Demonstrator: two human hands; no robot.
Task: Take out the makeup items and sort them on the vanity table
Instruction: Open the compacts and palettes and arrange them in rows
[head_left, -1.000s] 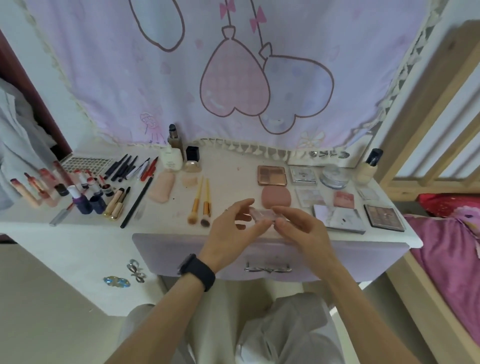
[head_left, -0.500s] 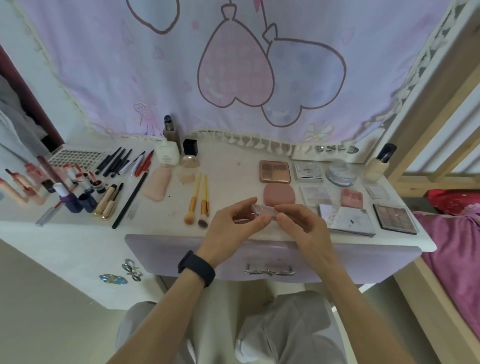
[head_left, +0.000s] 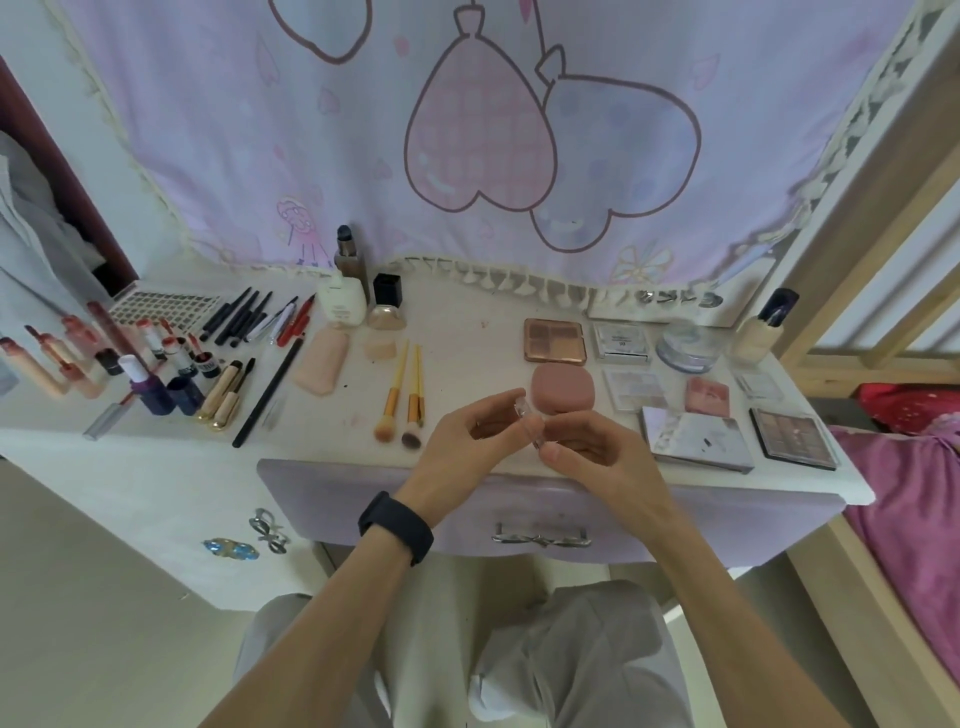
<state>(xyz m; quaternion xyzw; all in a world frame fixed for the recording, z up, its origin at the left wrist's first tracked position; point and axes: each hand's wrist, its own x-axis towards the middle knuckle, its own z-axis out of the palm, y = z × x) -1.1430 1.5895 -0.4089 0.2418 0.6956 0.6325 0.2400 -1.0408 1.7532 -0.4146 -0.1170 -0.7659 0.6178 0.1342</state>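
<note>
Clear little case (head_left: 530, 422) is held tilted between both hands, over the front edge of the table (head_left: 467, 332) and just in front of the pink round compact (head_left: 562, 387). The left hand (head_left: 465, 441), with a black band (head_left: 397, 527) on its wrist, pinches the upper end of the case, thumb and fingers (head_left: 498, 402) curled round it. The right hand (head_left: 597, 460) pinches the lower end, with its own fingers (head_left: 558, 453) curled in the same way. What the case contains is too small to tell.

Other makeup lies in groups across the table. At the far left are lipsticks (head_left: 62, 358), with black pencils (head_left: 241, 317) behind them and a white bottle (head_left: 343, 304) further right by the hanging cloth (head_left: 467, 130). A peach sponge (head_left: 322, 361) lies in front of that bottle. Two yellow-handled brushes (head_left: 402, 400) lie side by side, bristles toward the person, near the left hand. Behind the pink compact sits a rose-gold palette (head_left: 555, 340). To the right of the hands are a marbled palette (head_left: 696, 439) and a dark palette (head_left: 792, 436), with a clear jar (head_left: 688, 345) and a foundation bottle (head_left: 763, 327) behind them.

Under the hands is a lilac drawer (head_left: 363, 499), closed. A pink bed (head_left: 924, 493) stands at the right.
</note>
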